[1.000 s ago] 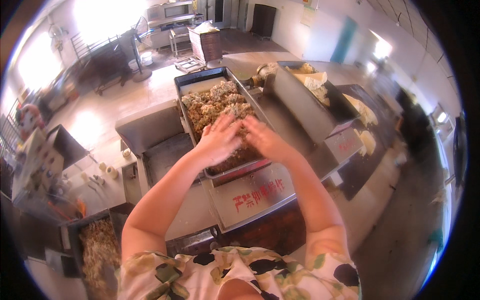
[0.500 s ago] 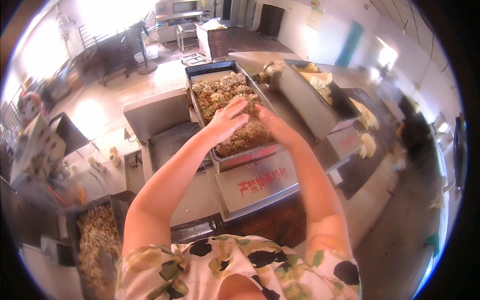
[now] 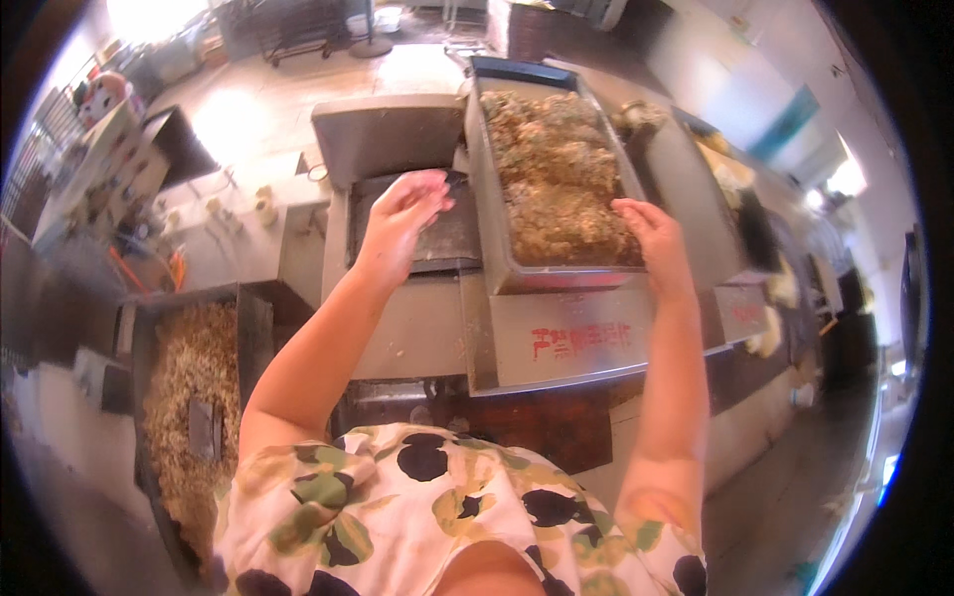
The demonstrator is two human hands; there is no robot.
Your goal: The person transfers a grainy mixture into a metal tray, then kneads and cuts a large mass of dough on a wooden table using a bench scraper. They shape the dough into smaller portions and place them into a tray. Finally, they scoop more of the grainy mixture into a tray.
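The left hand is held at about 11 o'clock from frame centre, fingers spread and loosely curled, nothing gripped. It is raised over a dark tray, just left of the trough; contact with the tray cannot be told. The right hand is seen at 1 o'clock, fingers open and extended, laid at the right edge of the mash, nothing gripped. The mash, brownish and clumpy, is piled inside the long metal trough, at 12 o'clock, between the two hands. A metal front plate with red characters is fixed just below the trough. At 8 o'clock, well apart, a bin of pale shredded material is placed with a scraper lying in it.
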